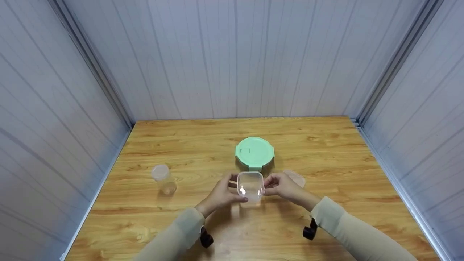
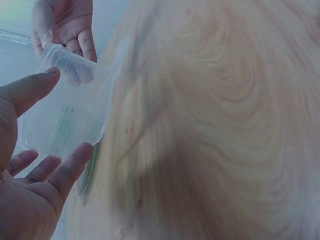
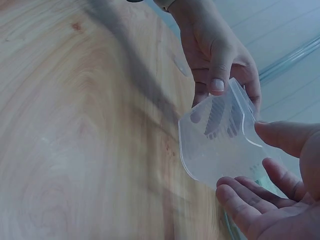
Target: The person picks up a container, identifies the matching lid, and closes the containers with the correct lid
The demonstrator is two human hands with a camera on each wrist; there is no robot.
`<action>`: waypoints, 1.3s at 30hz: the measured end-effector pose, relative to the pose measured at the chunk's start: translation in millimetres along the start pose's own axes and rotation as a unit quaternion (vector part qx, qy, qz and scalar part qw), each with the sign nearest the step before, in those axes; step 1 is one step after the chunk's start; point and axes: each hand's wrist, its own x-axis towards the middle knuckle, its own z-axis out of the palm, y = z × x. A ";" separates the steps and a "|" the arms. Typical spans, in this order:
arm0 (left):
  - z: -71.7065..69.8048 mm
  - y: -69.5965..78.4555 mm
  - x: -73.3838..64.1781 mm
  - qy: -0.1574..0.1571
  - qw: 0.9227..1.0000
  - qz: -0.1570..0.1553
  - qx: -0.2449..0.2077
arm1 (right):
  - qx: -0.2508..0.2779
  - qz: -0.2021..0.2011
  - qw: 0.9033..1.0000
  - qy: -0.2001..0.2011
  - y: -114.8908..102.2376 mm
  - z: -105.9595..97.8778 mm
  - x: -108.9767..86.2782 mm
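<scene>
Both hands hold a clear plastic food container point(image 1: 251, 186), squarish with rounded corners, over the wooden table. My left hand point(image 1: 223, 192) grips its left side, thumb on the near wall and fingers spread along the far side. At the opposite side, my right hand point(image 1: 279, 186) has its thumb and fingertips at the wall near the rim. In the left wrist view the see-through container point(image 2: 75, 105) spans the gap between the hands. The right wrist view shows the left thumb pressed on the container point(image 3: 220, 145). A flat clear lid point(image 1: 296, 178) lies partly hidden behind the right hand.
Just beyond the hands stands a round container with a mint-green clip lid point(image 1: 255, 152). A clear cylindrical jar with a whitish lid point(image 1: 164, 178) is on the left of the table point(image 1: 203, 141). Pale panel walls point(image 1: 235, 58) enclose the back and sides.
</scene>
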 end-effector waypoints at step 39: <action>22.4 -16.4 0.1 -0.042 0.999 0.000 -0.001 | -0.022 -0.009 1.000 0.005 23.3 -1.5 -22.0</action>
